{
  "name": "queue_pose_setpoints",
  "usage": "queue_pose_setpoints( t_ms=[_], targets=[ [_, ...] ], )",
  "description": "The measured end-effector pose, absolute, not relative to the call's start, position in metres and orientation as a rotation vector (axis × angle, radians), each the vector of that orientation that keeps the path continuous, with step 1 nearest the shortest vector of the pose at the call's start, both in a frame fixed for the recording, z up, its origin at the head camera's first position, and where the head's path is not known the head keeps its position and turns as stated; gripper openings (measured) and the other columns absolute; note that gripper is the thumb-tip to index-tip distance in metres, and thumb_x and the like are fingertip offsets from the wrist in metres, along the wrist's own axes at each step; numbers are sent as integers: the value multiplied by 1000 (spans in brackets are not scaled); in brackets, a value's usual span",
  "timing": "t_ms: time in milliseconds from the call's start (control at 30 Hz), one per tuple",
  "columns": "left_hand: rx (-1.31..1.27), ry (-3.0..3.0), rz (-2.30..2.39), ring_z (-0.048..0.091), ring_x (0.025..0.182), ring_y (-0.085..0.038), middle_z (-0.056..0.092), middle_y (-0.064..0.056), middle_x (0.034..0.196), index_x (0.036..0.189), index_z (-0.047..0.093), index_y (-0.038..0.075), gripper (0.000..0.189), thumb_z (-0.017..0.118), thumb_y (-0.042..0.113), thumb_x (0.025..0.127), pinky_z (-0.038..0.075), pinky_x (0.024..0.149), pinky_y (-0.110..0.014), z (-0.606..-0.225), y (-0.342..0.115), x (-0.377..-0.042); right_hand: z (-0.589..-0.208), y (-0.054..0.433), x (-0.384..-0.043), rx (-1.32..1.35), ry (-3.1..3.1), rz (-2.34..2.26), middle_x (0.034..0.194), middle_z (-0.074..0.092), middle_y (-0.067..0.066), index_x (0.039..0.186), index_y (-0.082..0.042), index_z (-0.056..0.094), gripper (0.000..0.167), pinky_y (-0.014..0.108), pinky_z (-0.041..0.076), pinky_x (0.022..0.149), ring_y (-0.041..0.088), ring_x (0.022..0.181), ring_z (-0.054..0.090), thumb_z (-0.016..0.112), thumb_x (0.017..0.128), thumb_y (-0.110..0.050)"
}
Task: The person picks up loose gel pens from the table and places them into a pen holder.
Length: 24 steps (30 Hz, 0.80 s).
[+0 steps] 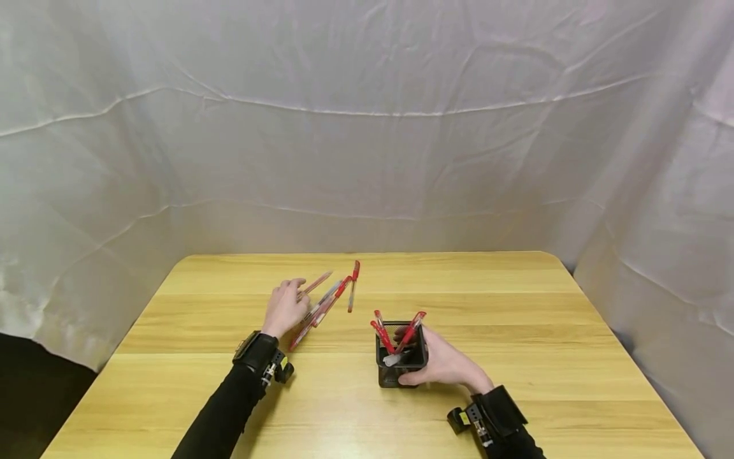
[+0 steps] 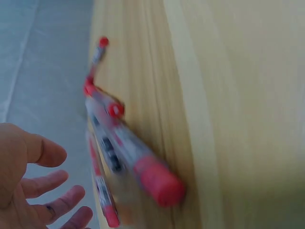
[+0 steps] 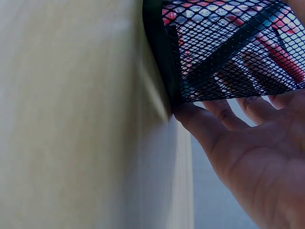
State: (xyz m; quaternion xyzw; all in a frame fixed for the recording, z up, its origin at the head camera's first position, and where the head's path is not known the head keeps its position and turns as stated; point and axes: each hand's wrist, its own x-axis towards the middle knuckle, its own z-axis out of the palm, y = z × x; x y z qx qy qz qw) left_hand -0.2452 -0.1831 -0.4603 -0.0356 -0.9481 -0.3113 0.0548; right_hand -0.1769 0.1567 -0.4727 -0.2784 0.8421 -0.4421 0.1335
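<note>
My left hand hovers over a loose group of clear pens with red caps at the middle left of the table. In the left wrist view its fingers are spread and loosely bent beside the pens, holding none. One pen lies nearest the fingertips. Another pen lies apart, farther right. My right hand grips a black mesh pen holder, thumb on the near side and fingers on the far side. Several red-capped pens stand tilted in it.
The wooden table has rounded far corners. Pale hanging cloth surrounds its back and sides. Each wrist carries a strapped camera, the left one close to the tabletop.
</note>
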Motion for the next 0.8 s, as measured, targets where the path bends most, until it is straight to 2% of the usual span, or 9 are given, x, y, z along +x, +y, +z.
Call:
queue_pose_setpoints(
  t_ms=[433,533,700,800],
  targets=[
    [-12,-3036,-685,52,123,-50,56,-26,137,137,57,0,42,57,16,98,47,96,-63,-466,-187,-272,-471,154,-178,-819,2445,-1276,121,65,8,140,-3,49,83,37,48,100,24,114,61,89,72,-31],
    [-10,-3058,-631,53,119,-49,58,-26,133,129,61,0,35,60,17,98,48,93,-62,-465,-185,-274,-470,154,-177,-821,2447,-1275,121,65,8,140,-3,48,84,37,48,100,24,114,61,88,72,-30],
    [-14,-3063,-543,55,112,-48,60,-24,120,105,65,1,17,63,17,97,49,88,-60,-463,-182,-276,-471,153,-177,-816,2451,-1275,121,66,7,139,-4,49,82,36,48,100,24,114,61,89,72,-30],
    [-7,-3063,-536,56,112,-47,60,-22,119,104,65,3,15,64,17,97,50,88,-60,-464,-181,-278,-471,153,-176,-810,2452,-1272,121,66,7,139,-4,49,82,36,48,100,24,114,61,89,71,-30]
  ],
)
